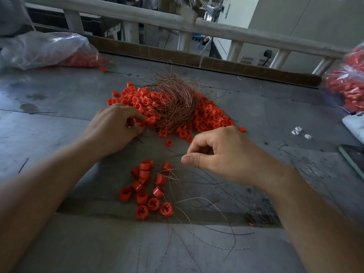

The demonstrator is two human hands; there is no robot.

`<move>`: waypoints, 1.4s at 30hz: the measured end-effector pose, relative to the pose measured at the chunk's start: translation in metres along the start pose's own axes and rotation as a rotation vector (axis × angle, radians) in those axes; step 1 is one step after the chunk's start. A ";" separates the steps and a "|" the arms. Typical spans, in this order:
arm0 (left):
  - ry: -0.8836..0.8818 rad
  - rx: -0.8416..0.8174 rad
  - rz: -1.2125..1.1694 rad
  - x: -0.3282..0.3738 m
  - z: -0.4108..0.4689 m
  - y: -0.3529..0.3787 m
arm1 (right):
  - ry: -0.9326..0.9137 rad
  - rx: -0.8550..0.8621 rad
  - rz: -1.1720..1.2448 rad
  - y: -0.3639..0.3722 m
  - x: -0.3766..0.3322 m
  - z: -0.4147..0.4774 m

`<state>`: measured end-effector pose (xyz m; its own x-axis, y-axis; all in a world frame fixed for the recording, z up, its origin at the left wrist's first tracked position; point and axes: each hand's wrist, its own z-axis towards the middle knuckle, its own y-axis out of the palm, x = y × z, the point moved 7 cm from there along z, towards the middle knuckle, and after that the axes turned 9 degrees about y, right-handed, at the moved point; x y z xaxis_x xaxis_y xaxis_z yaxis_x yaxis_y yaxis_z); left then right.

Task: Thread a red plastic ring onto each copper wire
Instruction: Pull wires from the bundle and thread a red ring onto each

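Observation:
A heap of loose red plastic rings (210, 117) lies mid-table, with a tangled bundle of copper wires (175, 99) on top of it. My left hand (112, 127) rests at the heap's left edge, fingertips pinched on a red ring (141, 124). Nearer to me, my right hand (222, 154) has thumb and forefinger pinched together on a thin wire (175, 155) that points left. Below the hands sits a cluster of red rings on wires (146, 190), their twisted wires (197, 217) trailing toward me.
A grey worn table (59, 95) carries it all. A clear plastic bag of red rings (49, 50) lies far left, another bag (346, 81) far right. Small white bits (299, 132), a white object (354, 127) and a dark phone (352, 156) lie at the right edge. A wooden railing (197, 24) runs behind.

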<state>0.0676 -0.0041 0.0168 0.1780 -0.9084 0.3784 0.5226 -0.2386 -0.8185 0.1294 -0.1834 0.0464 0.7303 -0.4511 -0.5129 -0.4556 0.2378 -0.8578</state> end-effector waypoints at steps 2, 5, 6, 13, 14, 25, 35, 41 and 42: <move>0.005 0.003 0.004 0.001 0.000 0.000 | 0.001 0.013 -0.001 0.000 0.001 0.000; 0.013 -0.011 0.022 0.002 0.001 0.003 | 0.011 0.035 -0.004 -0.001 0.002 0.003; 0.016 -0.019 0.023 0.002 0.002 0.003 | 0.013 0.043 -0.002 -0.001 0.003 0.003; -0.232 0.152 -0.411 -0.003 -0.002 -0.017 | 0.073 0.215 -0.049 -0.012 0.020 0.011; -0.262 0.153 -0.628 0.002 -0.004 -0.017 | 0.085 0.263 -0.071 -0.015 0.023 0.013; -0.069 -0.036 -0.842 0.055 -0.015 -0.005 | -0.042 0.282 -0.339 0.007 0.014 0.033; -0.029 -0.044 -0.812 0.057 -0.015 -0.007 | -0.045 0.274 -0.277 0.010 0.018 0.036; -0.009 -0.033 -0.781 0.055 -0.015 -0.008 | -0.133 0.363 -0.192 0.001 0.012 0.026; -0.002 -0.028 -0.765 0.055 -0.014 -0.008 | -0.153 0.391 -0.162 -0.001 0.010 0.024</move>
<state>0.0616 -0.0572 0.0377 -0.2239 -0.4860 0.8448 0.4797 -0.8095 -0.3385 0.1500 -0.1675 0.0415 0.8567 -0.3835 -0.3449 -0.1245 0.4952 -0.8598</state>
